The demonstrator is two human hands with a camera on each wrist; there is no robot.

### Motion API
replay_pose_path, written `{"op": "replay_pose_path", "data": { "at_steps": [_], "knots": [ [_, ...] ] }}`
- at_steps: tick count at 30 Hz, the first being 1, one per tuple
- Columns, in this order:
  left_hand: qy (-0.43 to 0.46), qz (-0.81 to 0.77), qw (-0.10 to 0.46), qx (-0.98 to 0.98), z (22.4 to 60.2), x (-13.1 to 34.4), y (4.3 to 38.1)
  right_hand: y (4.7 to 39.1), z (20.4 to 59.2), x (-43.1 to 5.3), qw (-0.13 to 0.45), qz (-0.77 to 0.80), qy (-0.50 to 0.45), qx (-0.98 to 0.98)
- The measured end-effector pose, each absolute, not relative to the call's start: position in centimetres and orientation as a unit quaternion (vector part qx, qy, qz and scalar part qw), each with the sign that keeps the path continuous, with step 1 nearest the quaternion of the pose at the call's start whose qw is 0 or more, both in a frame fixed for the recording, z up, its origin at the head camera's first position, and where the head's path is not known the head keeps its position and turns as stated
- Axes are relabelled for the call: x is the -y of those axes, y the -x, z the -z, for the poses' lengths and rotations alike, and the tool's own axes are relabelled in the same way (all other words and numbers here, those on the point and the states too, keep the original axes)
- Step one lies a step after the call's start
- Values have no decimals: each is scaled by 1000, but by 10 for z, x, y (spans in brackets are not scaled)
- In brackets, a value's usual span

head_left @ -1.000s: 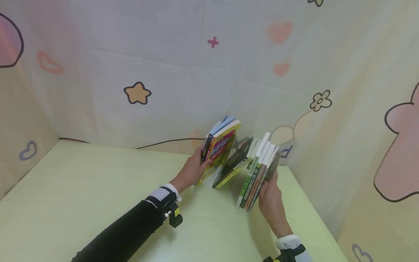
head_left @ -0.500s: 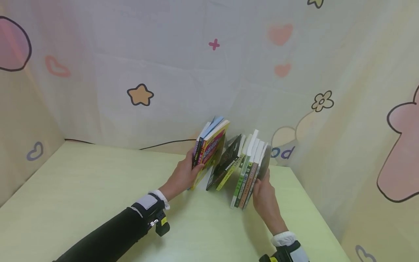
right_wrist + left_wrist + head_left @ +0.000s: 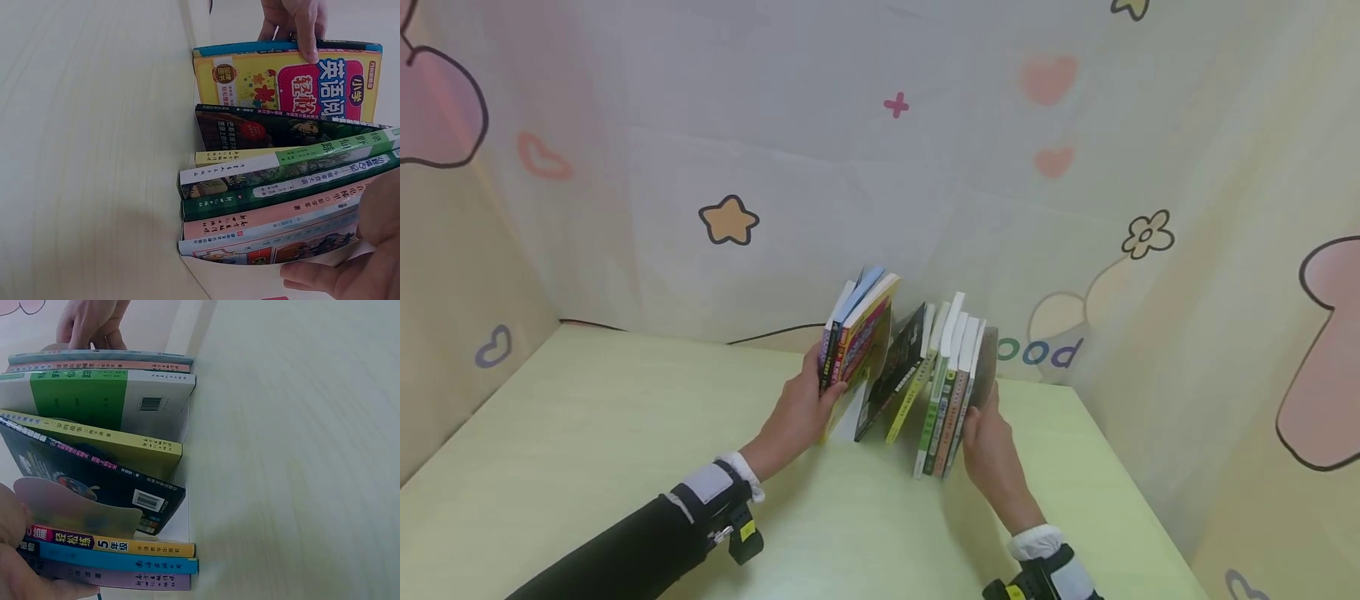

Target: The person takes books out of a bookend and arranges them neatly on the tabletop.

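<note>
My left hand [image 3: 793, 417] grips a few books at the row's left end, its thumb across the cover of a yellow book [image 3: 237, 81]. A blue book [image 3: 119, 557] and a purple book [image 3: 144, 579] lie behind the yellow one. Next to them a black book [image 3: 891, 367] and a yellow-spined book [image 3: 912, 398] lean, with gaps between. Further right stand upright books with green [image 3: 931, 421], pink [image 3: 953, 417] and light blue [image 3: 212, 245] spines. My right hand [image 3: 996, 454] presses against the row's right end, by a grey panel [image 3: 987, 358]. Some of its fingers are hidden.
The books stand on a pale table [image 3: 647, 433] close to the back wall curtain [image 3: 805, 208]. A dark cable [image 3: 775, 333] runs along the table's back edge. A rounded, see-through plate [image 3: 69, 503] stands between the black and yellow books.
Both hands have moved left along with the books. The leaning black and yellow-spined books stand steeper, and the right group is more upright.
</note>
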State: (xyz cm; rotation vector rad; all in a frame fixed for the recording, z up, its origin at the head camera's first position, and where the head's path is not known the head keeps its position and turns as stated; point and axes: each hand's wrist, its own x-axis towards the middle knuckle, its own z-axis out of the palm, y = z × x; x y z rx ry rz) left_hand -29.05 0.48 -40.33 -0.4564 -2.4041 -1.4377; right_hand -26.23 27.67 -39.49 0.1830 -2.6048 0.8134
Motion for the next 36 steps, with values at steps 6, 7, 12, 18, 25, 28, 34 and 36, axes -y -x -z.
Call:
{"op": "replay_pose_path", "data": {
  "at_steps": [6, 7, 12, 18, 25, 28, 34, 36],
  "knots": [
    [137, 497, 160, 841, 403, 1, 282, 264, 394, -269, 190, -294, -84, 933],
    [134, 498, 163, 841, 403, 3, 280, 265, 394, -268, 186, -297, -85, 933],
    [123, 494, 172, 843, 402, 11, 272, 267, 393, -259, 176, -303, -88, 933],
    [128, 489, 189, 842, 404, 22, 265, 270, 394, -250, 174, -310, -100, 929],
    [122, 483, 193, 846, 406, 29, 259, 273, 396, -241, 172, -315, -111, 927],
    [122, 477, 197, 848, 405, 32, 255, 274, 397, -238, 175, -314, -119, 925],
    [128, 467, 207, 850, 404, 37, 250, 278, 397, -232, 160, -319, -117, 927],
    [128, 469, 208, 849, 404, 38, 249, 279, 397, -230, 155, -322, -116, 927]
  ]
}}
